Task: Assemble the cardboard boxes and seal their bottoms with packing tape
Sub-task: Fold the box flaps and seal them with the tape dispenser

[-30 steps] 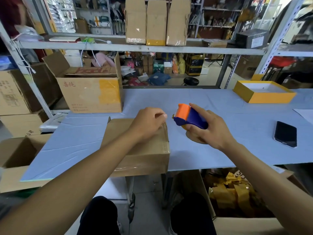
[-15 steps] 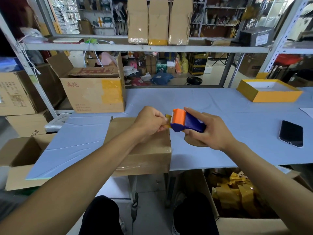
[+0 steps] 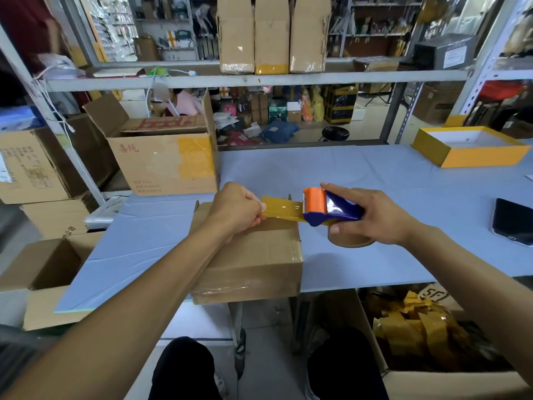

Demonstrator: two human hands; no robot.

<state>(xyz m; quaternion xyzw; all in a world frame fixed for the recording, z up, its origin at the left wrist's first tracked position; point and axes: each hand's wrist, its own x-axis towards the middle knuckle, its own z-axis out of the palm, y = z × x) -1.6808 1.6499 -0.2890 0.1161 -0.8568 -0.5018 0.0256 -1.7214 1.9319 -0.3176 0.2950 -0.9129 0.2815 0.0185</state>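
Note:
A closed brown cardboard box (image 3: 259, 255) lies at the near edge of the blue table (image 3: 360, 180), overhanging it slightly. My left hand (image 3: 236, 207) hovers over the box's far part and pinches the free end of a yellowish tape strip (image 3: 284, 210). The strip stretches right to a blue and orange tape dispenser (image 3: 328, 209), which my right hand (image 3: 372, 216) grips just right of the box. The brown tape roll (image 3: 350, 241) shows under that hand.
A large open carton (image 3: 164, 160) stands at the table's back left. A yellow tray box (image 3: 470, 148) sits at the back right, a black phone (image 3: 513, 220) at the right. Open cartons stand on the floor at the left (image 3: 43, 269) and under the table (image 3: 427, 342).
The two hands have moved apart: the left hand keeps the tape end while the dispenser shifts right, and a length of tape now spans between them above the box.

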